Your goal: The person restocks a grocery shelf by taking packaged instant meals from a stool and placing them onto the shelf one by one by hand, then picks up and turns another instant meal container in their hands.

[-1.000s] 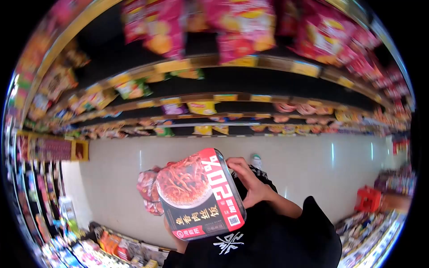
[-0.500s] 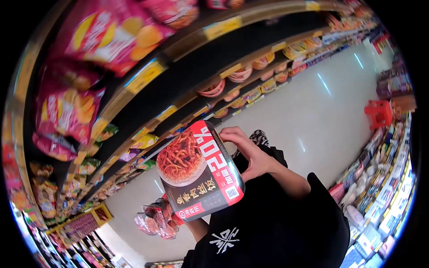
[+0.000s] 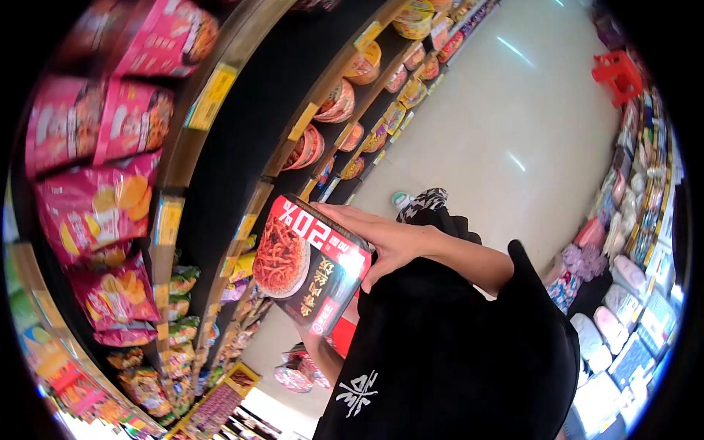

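Note:
A black and red boxed rice meal, with a picture of shredded meat on rice, is tilted in front of my chest. My right hand grips its upper right edge, fingers along the far side and thumb at the near corner. My left hand supports it from below at the lower edge, its fingers mostly hidden behind the box. Shiny red and pink packets show beyond my left forearm, with something red beside it. What carries those packets is hidden.
Pink chip bags fill the shelf on the left, with yellow price tags along its edges. Bowl noodles stand on shelves farther up. A red stool stands on the pale floor, near goods stacked at right.
The view has swung, bringing the left shelf closer. The boxed meal has tipped and turned, and my right hand has shifted along its upper edge. The packets now show lower, behind my left forearm.

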A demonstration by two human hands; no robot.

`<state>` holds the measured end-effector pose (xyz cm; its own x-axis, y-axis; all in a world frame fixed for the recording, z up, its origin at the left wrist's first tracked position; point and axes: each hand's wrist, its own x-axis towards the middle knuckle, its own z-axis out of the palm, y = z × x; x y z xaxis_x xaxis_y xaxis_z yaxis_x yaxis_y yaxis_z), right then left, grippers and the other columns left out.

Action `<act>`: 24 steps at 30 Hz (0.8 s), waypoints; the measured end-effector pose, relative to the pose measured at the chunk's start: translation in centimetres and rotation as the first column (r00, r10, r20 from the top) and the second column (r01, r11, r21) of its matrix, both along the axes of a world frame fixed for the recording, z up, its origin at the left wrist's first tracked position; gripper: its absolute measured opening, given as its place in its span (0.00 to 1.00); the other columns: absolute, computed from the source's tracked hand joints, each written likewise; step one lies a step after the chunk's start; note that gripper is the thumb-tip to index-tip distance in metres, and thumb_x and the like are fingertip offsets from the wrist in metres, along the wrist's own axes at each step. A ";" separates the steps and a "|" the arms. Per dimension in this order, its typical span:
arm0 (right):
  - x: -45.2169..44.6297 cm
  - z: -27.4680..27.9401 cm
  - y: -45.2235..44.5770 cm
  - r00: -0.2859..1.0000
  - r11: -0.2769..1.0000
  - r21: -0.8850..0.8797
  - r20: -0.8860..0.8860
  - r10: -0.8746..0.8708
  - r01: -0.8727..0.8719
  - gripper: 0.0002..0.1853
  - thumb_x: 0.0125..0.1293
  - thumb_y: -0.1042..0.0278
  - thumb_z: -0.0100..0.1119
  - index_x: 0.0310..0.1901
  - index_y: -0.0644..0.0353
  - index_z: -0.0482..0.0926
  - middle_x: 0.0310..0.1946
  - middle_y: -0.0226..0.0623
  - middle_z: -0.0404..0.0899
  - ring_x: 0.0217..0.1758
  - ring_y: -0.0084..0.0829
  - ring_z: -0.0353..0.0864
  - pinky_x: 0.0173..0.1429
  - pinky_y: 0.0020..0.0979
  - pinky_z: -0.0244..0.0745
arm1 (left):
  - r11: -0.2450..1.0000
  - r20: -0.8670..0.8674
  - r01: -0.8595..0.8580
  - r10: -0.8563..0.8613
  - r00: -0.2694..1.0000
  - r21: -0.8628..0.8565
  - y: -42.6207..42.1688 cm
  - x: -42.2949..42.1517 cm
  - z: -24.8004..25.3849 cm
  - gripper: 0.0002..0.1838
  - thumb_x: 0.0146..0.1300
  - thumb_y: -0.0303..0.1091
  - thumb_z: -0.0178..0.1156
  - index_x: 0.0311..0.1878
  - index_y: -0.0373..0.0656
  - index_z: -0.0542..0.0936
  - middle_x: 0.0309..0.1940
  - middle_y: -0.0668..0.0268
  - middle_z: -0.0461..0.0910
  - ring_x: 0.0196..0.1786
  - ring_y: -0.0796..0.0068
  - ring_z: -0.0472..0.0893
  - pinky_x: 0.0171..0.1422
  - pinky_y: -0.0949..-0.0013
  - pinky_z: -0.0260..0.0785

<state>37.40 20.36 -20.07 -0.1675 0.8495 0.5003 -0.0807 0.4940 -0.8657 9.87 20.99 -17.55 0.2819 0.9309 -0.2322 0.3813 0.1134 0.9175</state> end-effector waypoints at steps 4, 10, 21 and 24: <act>1.2 0.2 -0.5 0.991 0.990 -0.041 0.022 -0.134 0.135 0.71 0.37 0.44 0.79 0.73 0.61 0.36 0.74 0.52 0.40 0.77 0.48 0.42 0.76 0.45 0.43 | 0.996 -0.026 0.092 -0.093 0.995 -0.006 2.2 2.1 0.2 0.37 0.46 0.28 0.73 0.60 0.36 0.66 0.56 0.59 0.73 0.56 0.70 0.75 0.62 0.65 0.67; 3.7 -1.3 0.0 0.945 0.942 -0.076 0.039 -0.326 0.328 0.69 0.34 0.49 0.80 0.73 0.61 0.41 0.74 0.49 0.46 0.77 0.46 0.45 0.77 0.43 0.44 | 0.960 -0.040 0.271 -0.274 0.961 -0.071 6.2 5.2 -0.4 0.41 0.47 0.25 0.73 0.63 0.35 0.62 0.58 0.58 0.71 0.58 0.70 0.74 0.64 0.65 0.65; 17.8 1.9 8.5 0.838 0.838 -0.013 0.007 -0.546 0.546 0.58 0.46 0.67 0.76 0.74 0.53 0.45 0.61 0.43 0.71 0.61 0.28 0.70 0.67 0.32 0.63 | 0.780 0.007 0.513 -0.551 0.834 0.359 18.6 23.3 2.7 0.40 0.46 0.24 0.73 0.62 0.36 0.61 0.51 0.57 0.75 0.53 0.68 0.76 0.58 0.65 0.69; 21.1 2.4 12.0 0.826 0.826 0.034 0.022 -0.564 0.563 0.57 0.47 0.67 0.76 0.75 0.51 0.45 0.61 0.39 0.72 0.62 0.26 0.67 0.68 0.32 0.61 | 0.701 -0.024 0.398 -0.478 0.878 0.591 22.6 27.1 1.7 0.31 0.49 0.27 0.73 0.55 0.33 0.69 0.48 0.56 0.78 0.49 0.70 0.78 0.56 0.67 0.69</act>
